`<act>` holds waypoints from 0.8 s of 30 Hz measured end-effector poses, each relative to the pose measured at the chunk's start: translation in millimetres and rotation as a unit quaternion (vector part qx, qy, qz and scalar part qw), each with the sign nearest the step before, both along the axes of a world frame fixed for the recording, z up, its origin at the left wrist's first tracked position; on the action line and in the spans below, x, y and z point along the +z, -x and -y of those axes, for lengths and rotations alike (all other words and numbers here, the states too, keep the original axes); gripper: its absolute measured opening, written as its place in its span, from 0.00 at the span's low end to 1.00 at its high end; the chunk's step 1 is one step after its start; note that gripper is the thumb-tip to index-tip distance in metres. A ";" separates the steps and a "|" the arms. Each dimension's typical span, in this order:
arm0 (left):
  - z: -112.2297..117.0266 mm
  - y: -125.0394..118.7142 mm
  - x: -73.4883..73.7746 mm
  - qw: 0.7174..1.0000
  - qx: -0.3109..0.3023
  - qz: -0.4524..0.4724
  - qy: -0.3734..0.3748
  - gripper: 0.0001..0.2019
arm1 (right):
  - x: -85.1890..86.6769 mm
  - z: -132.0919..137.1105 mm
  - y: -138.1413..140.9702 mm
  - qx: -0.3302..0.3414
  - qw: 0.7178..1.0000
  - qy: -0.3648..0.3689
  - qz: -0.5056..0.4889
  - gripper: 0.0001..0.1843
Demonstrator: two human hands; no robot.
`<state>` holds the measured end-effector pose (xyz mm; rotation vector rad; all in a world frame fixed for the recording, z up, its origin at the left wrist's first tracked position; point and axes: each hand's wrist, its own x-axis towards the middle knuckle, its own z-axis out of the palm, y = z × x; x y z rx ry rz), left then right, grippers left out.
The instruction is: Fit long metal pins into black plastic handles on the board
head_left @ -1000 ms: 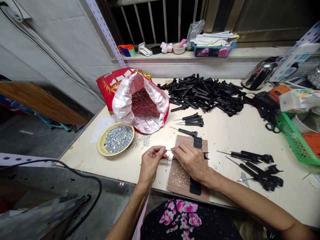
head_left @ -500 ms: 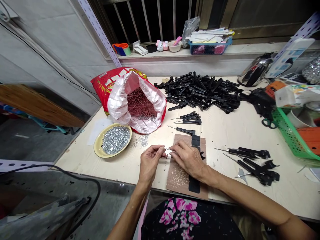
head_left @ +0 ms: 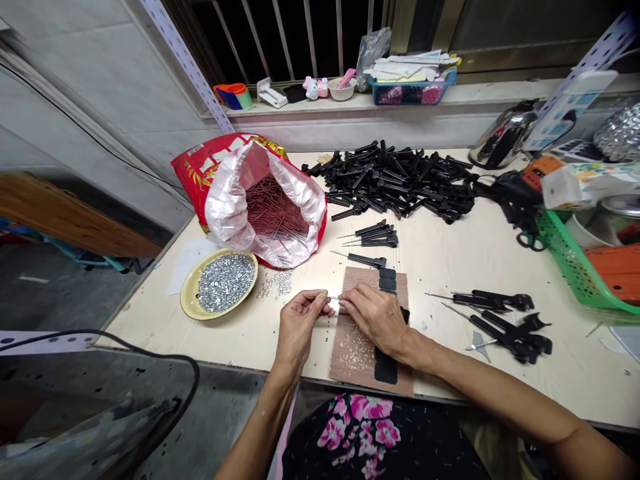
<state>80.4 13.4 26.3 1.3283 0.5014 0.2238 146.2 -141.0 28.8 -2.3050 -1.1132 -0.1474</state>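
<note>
My left hand (head_left: 299, 327) is closed, thumb and fingertips pinching the left end of a thin metal rod (head_left: 333, 298). The rod runs across to my right hand (head_left: 373, 317), whose fingers are wrapped around its other end. A black plastic end (head_left: 405, 315) shows past my right palm and looks like the rod's handle, mostly hidden. Anything small between my left fingertips cannot be made out. Beneath my right hand lies a brown board (head_left: 353, 363) with black pads (head_left: 386, 370) and pale crumbs. Several black-handled rods (head_left: 367, 260) lie just beyond it.
A yellow bowl (head_left: 186, 308) of small metal washers stands left, loose washers (head_left: 276, 283) beside it. Behind is a red bag (head_left: 193, 170) of reddish-brown rods (head_left: 275, 207). Black plastic parts (head_left: 395, 180) are heaped at the back. More black-handled rods (head_left: 510, 333) and a green basket (head_left: 575, 267) are right.
The camera view has shifted slightly, so the table things appear a little further left. My hands stay in nearly the same pose, holding the rod between them.
</note>
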 end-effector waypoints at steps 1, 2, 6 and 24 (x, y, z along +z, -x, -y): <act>-0.1 -0.3 0.4 1.000 0.001 0.001 -0.001 0.10 | -0.5 -0.4 0.2 -0.001 1.000 0.000 -0.005 0.14; -0.4 -0.6 0.9 1.000 0.000 0.001 -0.001 0.10 | -1.1 -0.9 0.3 -0.001 1.000 -0.002 -0.009 0.13; -0.1 -1.3 1.6 1.000 -0.002 -0.005 -0.010 0.10 | -2.6 -0.7 -0.8 0.007 1.000 -0.014 -0.013 0.12; 44.9 -15.7 -21.1 0.857 -0.132 0.044 -0.496 0.23 | -13.4 100.6 -48.1 -0.058 0.996 0.058 -0.022 0.12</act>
